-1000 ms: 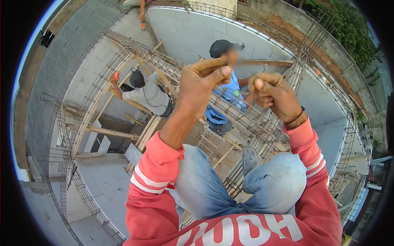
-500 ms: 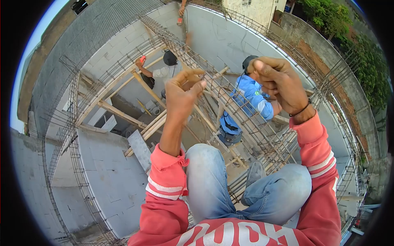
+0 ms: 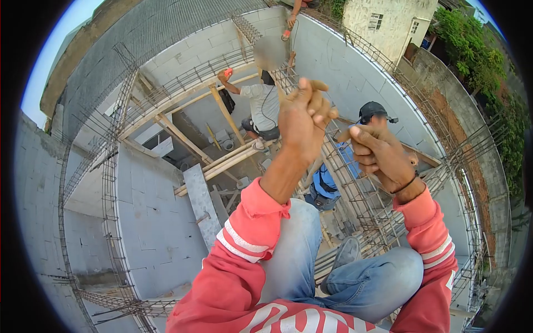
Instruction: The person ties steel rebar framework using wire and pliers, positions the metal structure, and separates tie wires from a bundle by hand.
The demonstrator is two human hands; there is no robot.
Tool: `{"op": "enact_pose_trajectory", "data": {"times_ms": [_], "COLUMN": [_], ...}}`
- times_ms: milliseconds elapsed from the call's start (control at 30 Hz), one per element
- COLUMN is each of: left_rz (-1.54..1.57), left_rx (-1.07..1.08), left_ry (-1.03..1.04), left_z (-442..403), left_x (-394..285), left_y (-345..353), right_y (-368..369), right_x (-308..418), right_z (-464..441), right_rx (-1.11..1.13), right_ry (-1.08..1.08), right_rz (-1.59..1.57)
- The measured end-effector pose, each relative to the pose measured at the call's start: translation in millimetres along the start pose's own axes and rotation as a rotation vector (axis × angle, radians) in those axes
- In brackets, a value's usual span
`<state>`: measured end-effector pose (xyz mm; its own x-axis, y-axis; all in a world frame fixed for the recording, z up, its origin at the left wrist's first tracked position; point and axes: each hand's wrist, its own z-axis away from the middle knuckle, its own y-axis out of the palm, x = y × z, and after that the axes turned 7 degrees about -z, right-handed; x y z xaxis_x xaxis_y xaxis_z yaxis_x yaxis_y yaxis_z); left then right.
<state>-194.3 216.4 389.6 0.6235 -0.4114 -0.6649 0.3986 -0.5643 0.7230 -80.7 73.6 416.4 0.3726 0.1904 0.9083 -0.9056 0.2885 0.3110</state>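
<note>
My left hand (image 3: 302,125) is raised in front of me, its fingers curled and pressed together. Close by on the right, my right hand (image 3: 382,156) is pinched, thumb against the index finger, with a dark band at the wrist. Anything held in either hand is too thin or hidden to make out. Both hands are up in the air over a long rebar cage (image 3: 362,195) that runs diagonally beneath them. My bent knees in jeans (image 3: 297,238) and a grey shoe (image 3: 347,252) are below.
A co-worker in a blue shirt (image 3: 325,180) stands below, partly behind my right hand. Another person in a grey shirt (image 3: 262,105) holds a red object (image 3: 228,72). Timber beams (image 3: 222,164), a leaning board (image 3: 201,202), block walls (image 3: 147,222) and further rebar (image 3: 111,216) surround the drop.
My left hand has moved up and right, closer to my right hand, and turned. My right hand has dropped lower. The view has shifted, and the grey-shirted person shows more fully.
</note>
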Motion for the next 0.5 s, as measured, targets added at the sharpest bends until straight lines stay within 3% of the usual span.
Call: {"op": "enact_pose_trajectory", "data": {"times_ms": [67,133,233,367,500], "left_rz": [0.065,0.126,0.210,0.374,0.307], "left_rx": [-0.041,-0.028,0.001,0.061,0.026], "left_ry": [0.006,-0.154,-0.233,-0.234,-0.112], "left_z": [-11.5,-16.2,-24.5,-31.1,-30.3], "left_x": [-8.9,-12.6,-19.6,-20.5,-27.3], "left_y": [-9.0,-12.6,-12.7,-9.8,13.3], "right_y": [-15.3,-20.1,-5.4,-3.6,1.6], "right_x": [-5.5,-14.2,-14.2,14.4,16.5], "right_z": [-3.9,-10.0,-2.0,4.1,5.7], "right_rx": [-0.058,-0.150,-0.030,-0.072,-0.121], "right_ry": [-0.049,-0.715,-0.665,-0.658,-0.608], "right_rz": [0.122,0.822,0.916,0.798,0.846]}}
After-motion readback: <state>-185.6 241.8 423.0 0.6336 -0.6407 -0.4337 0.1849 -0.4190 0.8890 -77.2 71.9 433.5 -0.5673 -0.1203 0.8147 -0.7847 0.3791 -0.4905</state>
